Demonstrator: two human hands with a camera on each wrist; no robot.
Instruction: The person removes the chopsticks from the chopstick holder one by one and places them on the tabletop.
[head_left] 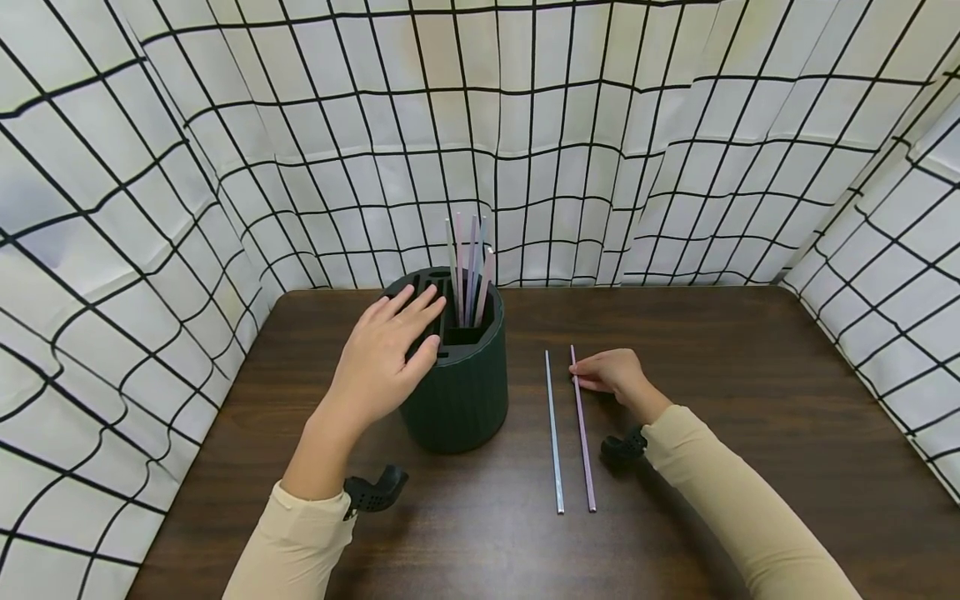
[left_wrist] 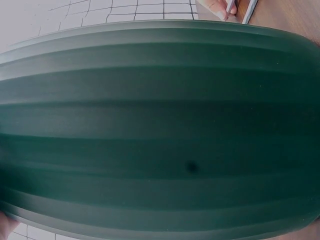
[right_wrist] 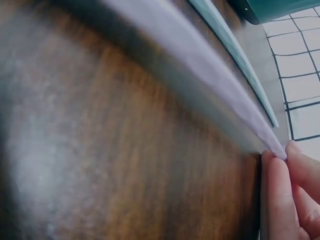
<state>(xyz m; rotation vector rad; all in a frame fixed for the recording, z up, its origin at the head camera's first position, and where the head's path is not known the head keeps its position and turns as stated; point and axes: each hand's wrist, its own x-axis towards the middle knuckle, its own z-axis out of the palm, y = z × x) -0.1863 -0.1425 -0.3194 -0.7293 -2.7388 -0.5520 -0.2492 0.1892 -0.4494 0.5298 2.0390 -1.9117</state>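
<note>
A dark green ribbed utensil holder stands left of the table's middle and fills most of the left wrist view. My left hand rests over its top rim with the fingers extended. Several pastel chopsticks stand upright in its right-hand compartment. On the table to the right of the holder lies a light blue chopstick. Beside it is a purple chopstick, whose far end my right hand pinches between thumb and fingers, as the right wrist view confirms.
The dark wooden table runs back to a white curtain with black grid lines, which encloses the back and both sides. A black camera mount sits on the left wrist, another on the right.
</note>
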